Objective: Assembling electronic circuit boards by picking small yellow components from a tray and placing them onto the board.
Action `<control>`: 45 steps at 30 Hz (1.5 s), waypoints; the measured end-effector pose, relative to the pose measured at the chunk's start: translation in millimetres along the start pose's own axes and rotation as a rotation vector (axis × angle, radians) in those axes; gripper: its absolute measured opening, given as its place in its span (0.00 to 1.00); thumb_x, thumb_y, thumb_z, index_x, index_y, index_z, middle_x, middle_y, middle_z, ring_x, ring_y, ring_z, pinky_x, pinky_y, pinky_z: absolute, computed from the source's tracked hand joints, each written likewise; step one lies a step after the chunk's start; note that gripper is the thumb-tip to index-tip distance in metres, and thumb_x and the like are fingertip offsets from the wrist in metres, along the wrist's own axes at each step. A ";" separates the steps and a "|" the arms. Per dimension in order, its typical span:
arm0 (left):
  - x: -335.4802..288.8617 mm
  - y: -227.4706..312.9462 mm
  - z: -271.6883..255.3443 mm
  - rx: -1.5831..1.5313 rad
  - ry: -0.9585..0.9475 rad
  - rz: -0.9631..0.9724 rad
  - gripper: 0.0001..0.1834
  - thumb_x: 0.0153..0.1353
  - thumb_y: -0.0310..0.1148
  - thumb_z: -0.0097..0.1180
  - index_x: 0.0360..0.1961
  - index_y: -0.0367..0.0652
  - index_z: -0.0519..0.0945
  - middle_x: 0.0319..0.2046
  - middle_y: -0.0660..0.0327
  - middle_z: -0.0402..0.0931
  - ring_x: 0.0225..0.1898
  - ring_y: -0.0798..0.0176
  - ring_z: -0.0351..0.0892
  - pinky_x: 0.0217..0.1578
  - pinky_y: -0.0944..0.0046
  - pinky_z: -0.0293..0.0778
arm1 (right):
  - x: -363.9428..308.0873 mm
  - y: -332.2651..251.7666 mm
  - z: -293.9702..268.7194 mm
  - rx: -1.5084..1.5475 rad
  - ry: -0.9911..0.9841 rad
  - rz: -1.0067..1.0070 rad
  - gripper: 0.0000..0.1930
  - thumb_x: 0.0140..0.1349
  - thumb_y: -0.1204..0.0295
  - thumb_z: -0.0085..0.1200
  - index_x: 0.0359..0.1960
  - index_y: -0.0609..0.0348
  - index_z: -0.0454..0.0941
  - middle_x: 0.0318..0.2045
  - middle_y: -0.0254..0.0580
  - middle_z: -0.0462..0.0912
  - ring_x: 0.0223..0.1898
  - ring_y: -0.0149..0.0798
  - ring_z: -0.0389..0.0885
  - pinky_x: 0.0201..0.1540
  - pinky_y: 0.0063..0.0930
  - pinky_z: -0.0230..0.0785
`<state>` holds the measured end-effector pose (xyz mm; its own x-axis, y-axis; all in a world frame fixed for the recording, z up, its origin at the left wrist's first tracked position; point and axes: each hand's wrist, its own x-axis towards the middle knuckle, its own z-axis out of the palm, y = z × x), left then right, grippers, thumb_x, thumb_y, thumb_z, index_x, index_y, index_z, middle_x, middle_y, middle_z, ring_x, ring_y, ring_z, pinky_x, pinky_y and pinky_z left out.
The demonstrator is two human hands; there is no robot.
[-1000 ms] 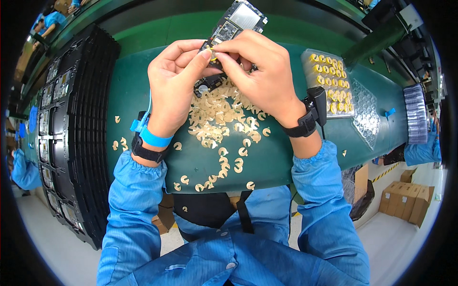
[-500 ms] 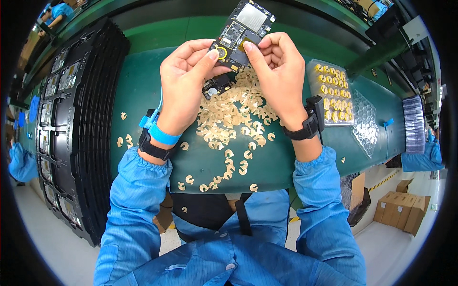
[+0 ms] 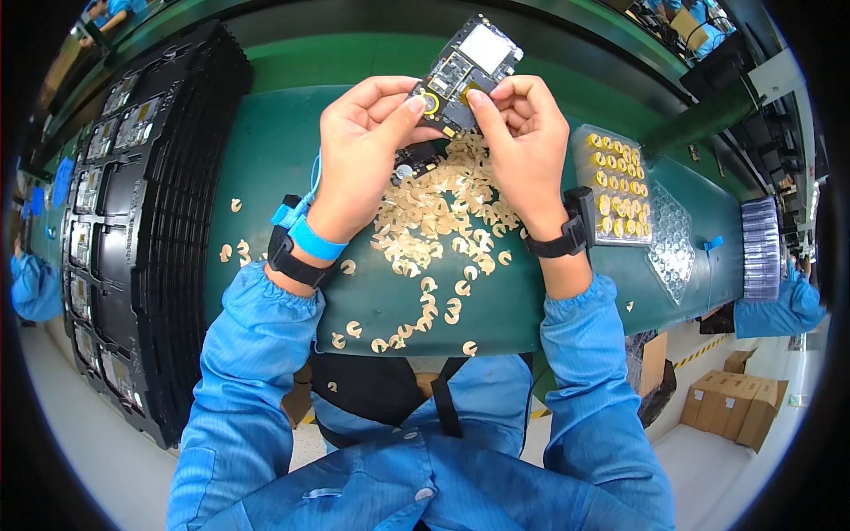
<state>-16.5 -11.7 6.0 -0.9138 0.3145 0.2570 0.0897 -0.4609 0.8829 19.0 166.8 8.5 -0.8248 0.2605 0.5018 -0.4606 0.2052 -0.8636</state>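
A black circuit board [image 3: 450,73] with a silver shield is held up, tilted, between both hands over the green bench. My left hand [image 3: 365,150] pinches its left edge, thumb beside a round yellow-ringed coin cell [image 3: 431,103]. My right hand [image 3: 529,146] grips the right edge, its thumb pressed on the board's face near an amber patch [image 3: 469,90]. Another dark circuit board [image 3: 418,165] lies beneath, partly hidden by my left hand. A heap of small cream C-shaped pieces [image 3: 425,221] spreads below my hands, with loose ones trailing toward the front edge.
A tall stack of black trays [image 3: 168,257] stands on the left, boards in the top one. On the right are a clear tray [image 3: 580,181] of yellow-ringed coin cells, an unfilled clear blister tray [image 3: 670,248] and stacked clear trays [image 3: 761,252]. Cartons [image 3: 728,400] sit on the floor.
Both hands and the held circuit board appear slightly lower and further right. The view has shifted a little too. Both hands keep their hold on the board.
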 end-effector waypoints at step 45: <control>25.2 -33.3 -58.1 0.476 -0.024 0.074 0.18 0.78 0.33 0.51 0.60 0.31 0.77 0.60 0.49 0.79 0.59 0.54 0.82 0.55 0.61 0.78 | -440.7 -149.2 -397.9 -1.118 0.499 0.872 0.14 0.57 0.67 0.69 0.39 0.66 0.87 0.31 0.52 0.89 0.35 0.44 0.89 0.42 0.37 0.80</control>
<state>-65.5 -36.7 -39.7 -0.8892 0.3171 0.3299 0.3304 -0.0537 0.9423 581.6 396.7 -64.2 -0.4016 0.9154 0.0281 0.7730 0.3552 -0.5256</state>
